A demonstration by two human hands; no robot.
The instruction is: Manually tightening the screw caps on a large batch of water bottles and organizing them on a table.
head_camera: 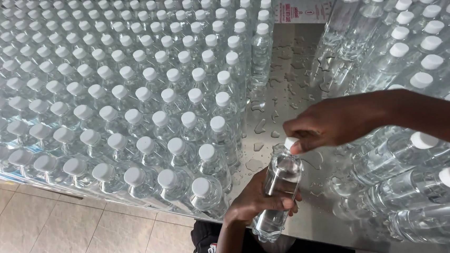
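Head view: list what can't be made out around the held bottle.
- Bottle cap: mostly covered by the right hand; tightness unclear.
- Bottle base: blurred near the bottom of the view, with the left hand across the body.
- Right bottles: cut off by the right edge.
- Table far end: hidden by bottles.

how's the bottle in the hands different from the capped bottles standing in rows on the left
The clear plastic bottle in hand is lifted and tilted over the wet metal table; the standing rows of clear white-capped bottles rest upright, packed together. The left hand grips the held one's body and the right hand pinches its white cap; the rows go untouched. Both kinds are clear with white caps.
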